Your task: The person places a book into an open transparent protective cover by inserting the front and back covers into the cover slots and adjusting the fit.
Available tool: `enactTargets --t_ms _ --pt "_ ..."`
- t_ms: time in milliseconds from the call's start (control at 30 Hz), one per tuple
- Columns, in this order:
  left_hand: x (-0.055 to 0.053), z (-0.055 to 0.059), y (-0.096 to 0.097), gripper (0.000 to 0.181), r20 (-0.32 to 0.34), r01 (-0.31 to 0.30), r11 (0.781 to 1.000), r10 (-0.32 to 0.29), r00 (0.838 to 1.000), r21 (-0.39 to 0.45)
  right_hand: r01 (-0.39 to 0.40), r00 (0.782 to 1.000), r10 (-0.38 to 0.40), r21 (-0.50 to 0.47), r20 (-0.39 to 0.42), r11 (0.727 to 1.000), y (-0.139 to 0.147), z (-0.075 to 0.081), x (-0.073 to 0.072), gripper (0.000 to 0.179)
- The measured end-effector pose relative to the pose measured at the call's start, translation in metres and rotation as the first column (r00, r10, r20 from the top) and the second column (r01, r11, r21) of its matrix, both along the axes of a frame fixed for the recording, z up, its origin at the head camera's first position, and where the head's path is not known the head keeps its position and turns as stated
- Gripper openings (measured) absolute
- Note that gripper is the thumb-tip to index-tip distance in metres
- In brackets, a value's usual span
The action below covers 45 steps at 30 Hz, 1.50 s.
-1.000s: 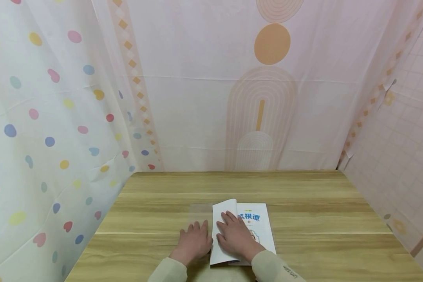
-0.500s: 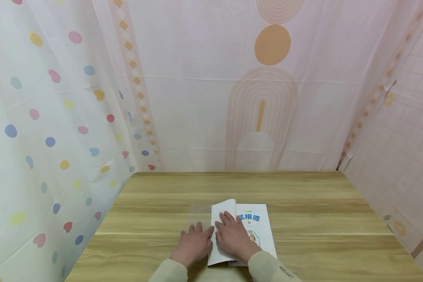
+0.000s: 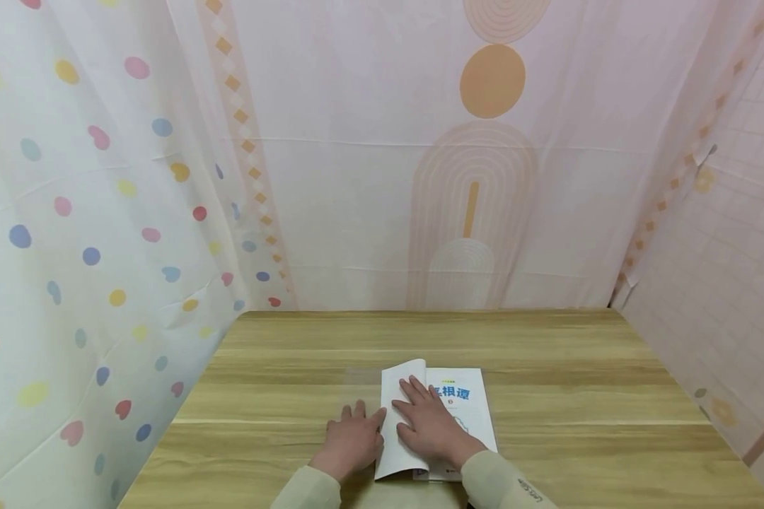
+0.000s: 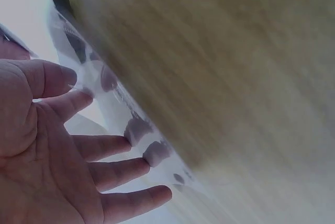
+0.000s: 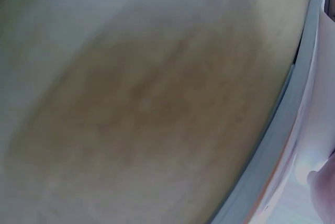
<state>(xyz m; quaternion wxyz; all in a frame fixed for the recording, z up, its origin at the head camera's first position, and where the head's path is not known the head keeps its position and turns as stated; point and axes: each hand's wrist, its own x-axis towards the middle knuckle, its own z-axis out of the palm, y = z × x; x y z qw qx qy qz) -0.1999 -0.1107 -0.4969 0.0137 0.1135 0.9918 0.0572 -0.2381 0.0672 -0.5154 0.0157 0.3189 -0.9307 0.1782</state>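
A book (image 3: pixel 480 413) lies on the wooden table, its cover leaf (image 3: pixel 397 452) turned to the left and bowing up at the near end. Clear plastic film (image 3: pixel 363 382) sticks out past the leaf's left side. My right hand (image 3: pixel 429 424) rests on the leaf with fingers spread, over the inner fold. At the leaf's left edge is my left hand (image 3: pixel 353 442), its index fingertip right at that edge. In the left wrist view its straight fingers touch the shiny film (image 4: pixel 138 124). The right wrist view shows the book's page edges (image 5: pixel 277 156) and a fingertip (image 5: pixel 322 187).
The wooden table (image 3: pixel 579 396) extends on both sides of the book and behind it. A patterned curtain (image 3: pixel 356 212) hangs along its back edge, with a dotted curtain (image 3: pixel 121 268) on the left and a checked one (image 3: pixel 732 247) on the right.
My left index finger has moved out to the right onto the leaf's edge. My right hand went slightly left, then back right across the leaf. The leaf's near corner has shifted slightly left.
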Motion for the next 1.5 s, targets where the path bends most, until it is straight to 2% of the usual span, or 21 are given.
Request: enactTargets --t_ms 200,433,567,733,1033,1233,1500 --pt "0.000 0.003 -0.001 0.055 0.020 -0.010 0.997 0.009 1.000 0.073 0.021 1.000 -0.021 0.031 -0.018 0.999 -0.004 0.001 0.001 0.046" --pt "0.000 0.006 -0.002 0.066 0.040 -0.026 0.994 0.022 0.999 0.103 0.049 0.998 -0.051 0.064 0.027 0.997 -0.010 0.006 0.003 0.047" --pt "0.000 0.006 -0.001 0.061 0.045 -0.028 0.995 0.023 0.999 0.101 0.049 0.999 -0.051 0.082 0.017 0.995 -0.012 0.005 0.003 0.047" --pt "0.001 0.005 -0.001 0.048 0.046 -0.027 0.999 0.026 0.999 0.041 0.051 0.999 -0.052 0.091 0.010 0.995 -0.014 0.003 0.004 0.047" --pt "0.002 0.003 -0.002 0.045 0.053 -0.039 0.999 0.037 0.998 0.021 0.053 0.998 -0.053 0.015 0.040 0.998 -0.005 0.002 0.006 0.054" --pt "0.001 0.004 -0.003 0.046 0.087 -0.049 0.999 0.047 0.995 0.019 0.040 0.989 -0.026 -0.096 0.147 0.995 0.013 0.003 0.010 0.071" --pt "0.001 0.004 -0.006 0.047 0.104 -0.040 0.995 0.030 0.994 0.094 0.034 0.974 -0.004 -0.129 0.228 0.991 0.026 0.009 0.009 0.079"
